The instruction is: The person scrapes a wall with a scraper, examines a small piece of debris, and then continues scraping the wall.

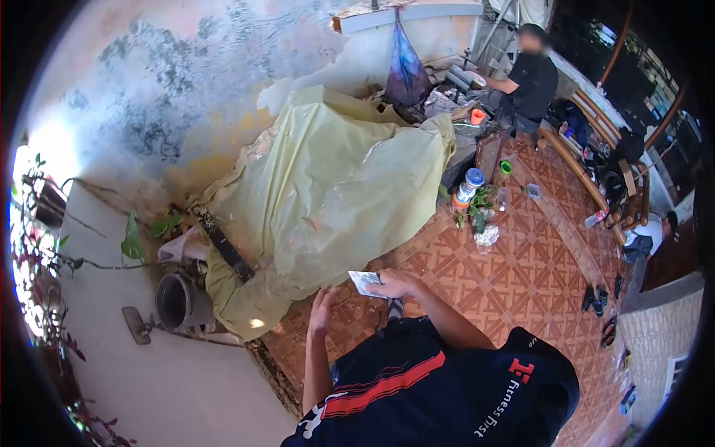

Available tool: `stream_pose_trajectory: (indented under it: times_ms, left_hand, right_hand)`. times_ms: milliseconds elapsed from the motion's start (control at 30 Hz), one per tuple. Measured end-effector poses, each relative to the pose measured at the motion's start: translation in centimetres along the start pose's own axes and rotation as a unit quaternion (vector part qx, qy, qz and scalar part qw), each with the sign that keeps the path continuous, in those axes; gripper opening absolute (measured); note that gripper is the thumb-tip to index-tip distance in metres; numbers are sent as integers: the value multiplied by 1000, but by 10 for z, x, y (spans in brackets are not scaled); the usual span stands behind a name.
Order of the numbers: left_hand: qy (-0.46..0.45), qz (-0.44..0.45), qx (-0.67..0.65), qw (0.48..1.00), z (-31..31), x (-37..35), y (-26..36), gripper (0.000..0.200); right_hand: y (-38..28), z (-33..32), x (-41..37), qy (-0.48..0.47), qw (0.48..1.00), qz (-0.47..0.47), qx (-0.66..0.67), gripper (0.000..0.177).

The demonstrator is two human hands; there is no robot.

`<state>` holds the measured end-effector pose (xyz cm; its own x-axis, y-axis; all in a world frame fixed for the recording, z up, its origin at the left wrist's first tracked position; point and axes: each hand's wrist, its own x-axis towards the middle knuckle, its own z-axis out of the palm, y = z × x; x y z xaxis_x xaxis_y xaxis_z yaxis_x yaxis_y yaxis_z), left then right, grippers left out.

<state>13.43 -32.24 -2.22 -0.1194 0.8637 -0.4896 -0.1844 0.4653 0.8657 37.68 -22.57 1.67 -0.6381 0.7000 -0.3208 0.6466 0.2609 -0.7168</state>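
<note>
One flat pale plate [363,283], held at one end by the right hand [395,284] near the yellowish sheet [350,194] — could drop onto the tiled floor [463,277] if that grip loosens — left hand [322,310] open, apparently empty.

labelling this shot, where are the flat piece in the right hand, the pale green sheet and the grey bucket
Flat piece [363,282]: head view, middle of its exposed face
Pale green sheet [335,190]: head view, middle of its draped surface
Grey bucket [200,305]: head view, outer wall beside the rim
</note>
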Motion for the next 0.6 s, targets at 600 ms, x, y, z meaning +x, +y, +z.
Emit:
stream_pose_trajectory:
  times_ms: [600]
  left_hand:
    - [-170,15,24,985,56,116,42,14]
  right_hand:
    - [48,-55,50,18,882,46,469,44]
